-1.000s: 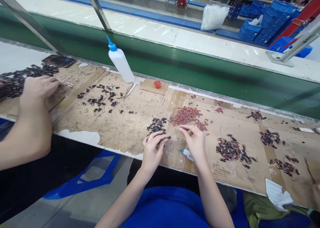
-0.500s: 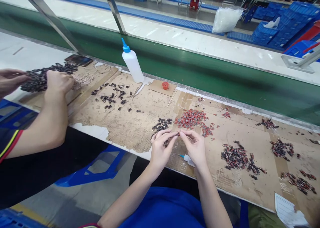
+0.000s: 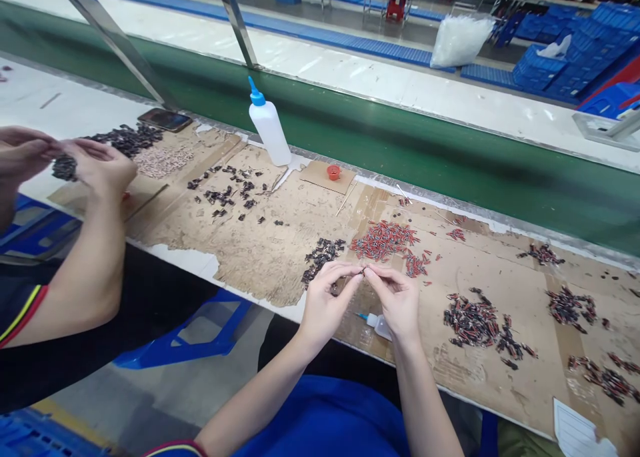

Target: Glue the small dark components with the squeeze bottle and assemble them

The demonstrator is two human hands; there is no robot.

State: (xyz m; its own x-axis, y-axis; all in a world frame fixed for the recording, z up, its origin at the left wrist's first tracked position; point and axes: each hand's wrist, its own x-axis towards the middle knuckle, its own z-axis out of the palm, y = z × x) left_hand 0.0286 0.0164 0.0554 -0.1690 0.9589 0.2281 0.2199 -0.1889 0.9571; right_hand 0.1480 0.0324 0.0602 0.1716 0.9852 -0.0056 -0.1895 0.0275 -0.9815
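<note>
My left hand (image 3: 327, 298) and my right hand (image 3: 399, 301) meet fingertip to fingertip above the cardboard. Both pinch a tiny dark part (image 3: 363, 271) between them; its kind is too small to make out. Just behind my left fingers lies a pile of small black parts (image 3: 323, 251), partly hidden by the hand. Beyond my right fingers spreads a heap of small red parts with metallic-looking bits (image 3: 383, 240). A small bottle with a blue tip (image 3: 376, 323) lies between my wrists, partly covered by the right one.
A white squeeze bottle (image 3: 271, 134) stands at the back beside a red cap-like cup (image 3: 333, 172). Piles of black-and-red pieces (image 3: 473, 318) lie to the right. On the left, a co-worker's hands (image 3: 100, 167) work near a black heap (image 3: 131, 139) and a phone (image 3: 165, 119).
My hands stay pinched together, with only a slight shift of the fingers. The co-worker's hands have come together at the left. The whole view has shifted slightly.
</note>
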